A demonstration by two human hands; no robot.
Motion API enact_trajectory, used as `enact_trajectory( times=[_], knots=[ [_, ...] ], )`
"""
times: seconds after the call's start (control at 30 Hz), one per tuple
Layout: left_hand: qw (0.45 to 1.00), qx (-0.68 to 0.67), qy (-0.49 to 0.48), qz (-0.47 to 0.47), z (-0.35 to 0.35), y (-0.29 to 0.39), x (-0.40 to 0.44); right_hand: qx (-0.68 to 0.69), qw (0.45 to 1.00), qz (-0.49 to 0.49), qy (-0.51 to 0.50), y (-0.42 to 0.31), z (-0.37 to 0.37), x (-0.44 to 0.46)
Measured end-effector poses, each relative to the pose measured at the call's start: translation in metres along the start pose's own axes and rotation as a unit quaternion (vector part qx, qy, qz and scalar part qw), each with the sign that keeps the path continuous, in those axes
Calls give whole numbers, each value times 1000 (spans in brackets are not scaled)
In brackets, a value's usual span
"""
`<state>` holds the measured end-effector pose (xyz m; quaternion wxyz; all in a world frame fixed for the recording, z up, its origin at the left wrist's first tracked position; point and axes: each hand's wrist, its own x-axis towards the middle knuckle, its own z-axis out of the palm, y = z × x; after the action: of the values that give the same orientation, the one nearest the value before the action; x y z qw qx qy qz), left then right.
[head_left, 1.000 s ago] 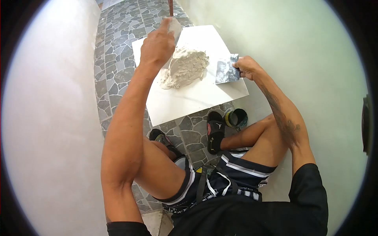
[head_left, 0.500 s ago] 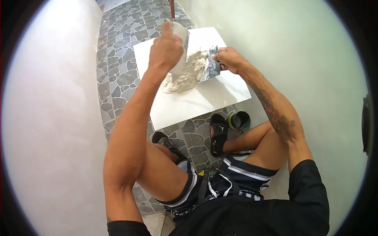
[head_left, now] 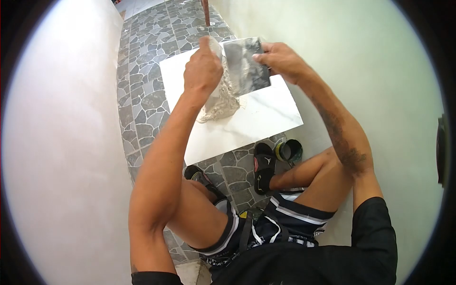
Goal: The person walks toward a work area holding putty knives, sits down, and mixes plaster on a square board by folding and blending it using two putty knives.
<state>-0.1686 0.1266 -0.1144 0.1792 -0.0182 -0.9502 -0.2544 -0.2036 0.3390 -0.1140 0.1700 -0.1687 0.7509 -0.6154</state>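
My left hand [head_left: 203,71] is closed around a pale, putty-smeared scraper blade [head_left: 215,47], held upright at the left of the putty. In my right hand [head_left: 281,61] I pinch the edge of a wide, flat metal scraper [head_left: 259,73] with my thumb on its face. That scraper is raised above the board, and its smeared left part is blurred by motion. Beneath the tools a pile of wet, off-white putty [head_left: 222,108] lies on a white marbled board [head_left: 266,114]. My left hand and the blades partly cover the pile.
A dark can [head_left: 289,150] stands beside my sandalled foot [head_left: 264,168], near the right wall [head_left: 342,61]. The left wall [head_left: 61,128] flanks the stone-patterned floor [head_left: 147,71]. A thin brown leg [head_left: 205,13] stands beyond the board.
My right hand has lifted the metal scraper off the putty, and its face now shows more broadly. My left hand has shifted slightly down in view with its blade. The pile looks narrower.
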Motion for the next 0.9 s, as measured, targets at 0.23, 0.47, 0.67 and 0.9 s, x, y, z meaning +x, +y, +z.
enact_trajectory(
  times=[0.23, 0.47, 0.67, 0.9],
  knots=[
    [989, -101, 89, -54, -23, -25, 0, -139, 983, 116, 36, 46, -88, 76],
    [962, -206, 108, -140, -53, -49, -1, -220, 970, 97, 49, 82, -109, 166],
    [936, -287, 89, -181, -73, -54, -8, -289, 957, 33, 15, 86, -90, 243],
    [919, -328, 138, -170, -87, -55, -3, -390, 872, -108, -275, 30, 26, 262]
  ],
)
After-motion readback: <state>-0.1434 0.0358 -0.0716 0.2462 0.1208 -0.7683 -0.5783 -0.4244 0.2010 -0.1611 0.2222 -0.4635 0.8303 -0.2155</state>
